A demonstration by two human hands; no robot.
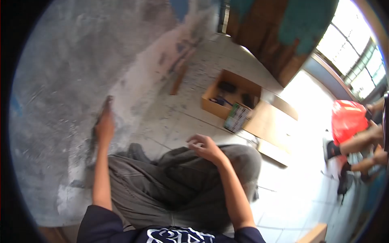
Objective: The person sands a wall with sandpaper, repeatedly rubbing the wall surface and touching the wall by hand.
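Observation:
My left hand (105, 128) is up against the grey, patchy wall (60, 101), seen edge-on and blurred. Its fingers look pressed together around something dark and thin that I cannot make out; a dark tip shows at their upper end. My right hand (206, 148) hovers by my bent knee in dark grey trousers (162, 186), its fingers loosely bent and apart, with nothing in them. A paler, pinkish white strip (139, 77) with dark scuffs runs along the wall near my left hand.
An open cardboard box (214, 106) with dark items stands on the tiled floor (190, 121). A striped packet (237, 117) leans on it, beside flat boards (271, 125). A brown and teal wooden panel (267, 36) stands behind. Right, a person's legs (356, 141) and a red bag (347, 117).

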